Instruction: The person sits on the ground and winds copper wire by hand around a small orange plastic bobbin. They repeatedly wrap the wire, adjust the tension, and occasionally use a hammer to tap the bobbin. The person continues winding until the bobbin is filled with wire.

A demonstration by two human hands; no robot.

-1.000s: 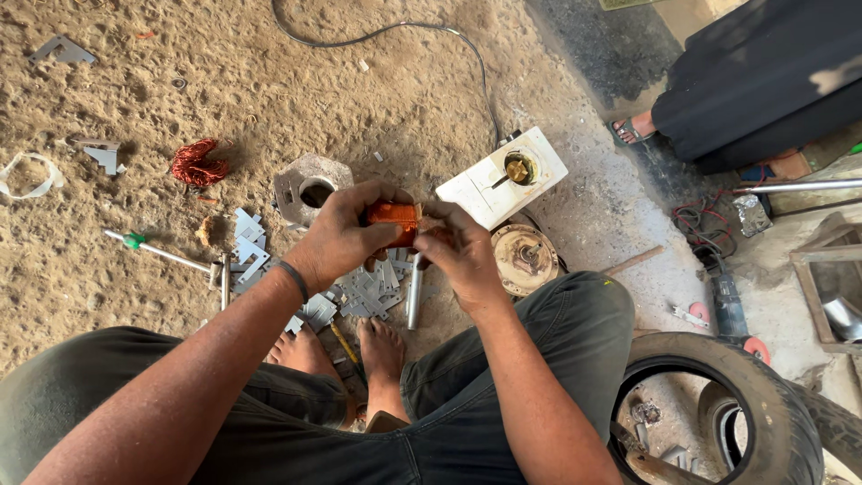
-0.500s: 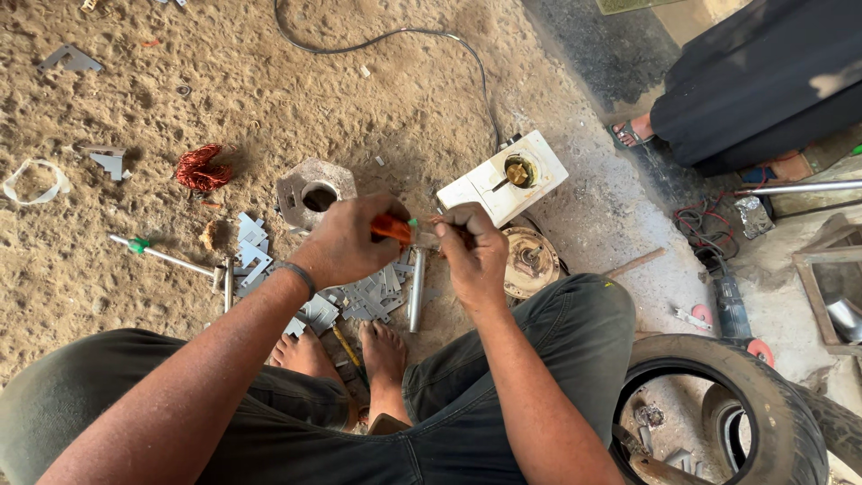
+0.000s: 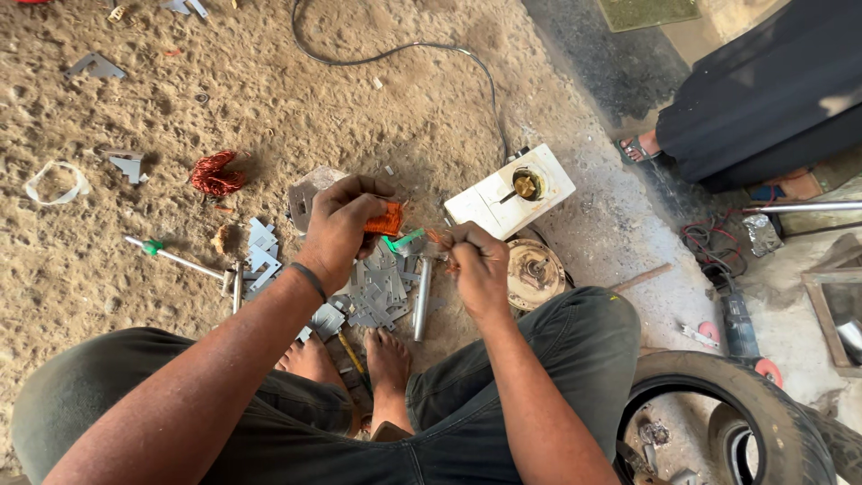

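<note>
Two bare hands meet above a dirt floor, seen from the head of a seated person looking down past their knees and bare feet. Their left hand (image 3: 339,224) is curled tightly around a small coil of orange copper wire (image 3: 386,218), fingers closed over it with only its right end showing. Their right hand (image 3: 479,260) sits just beside it, fingertips pinched shut on thin strands of copper wire (image 3: 438,238) that run back toward the coil. A small green piece (image 3: 402,241) shows between the two hands; what holds it cannot be told.

Directly below the hands lies a scatter of flat grey metal plates (image 3: 373,289) and a short metal rod (image 3: 421,298). To the left rest a green-handled screwdriver (image 3: 176,258) and a loose bundle of reddish copper wire (image 3: 215,173). To the right sit a white plastic box (image 3: 510,191) and a round rusty metal disc (image 3: 534,272). A black tyre (image 3: 718,395) lies at lower right.
</note>
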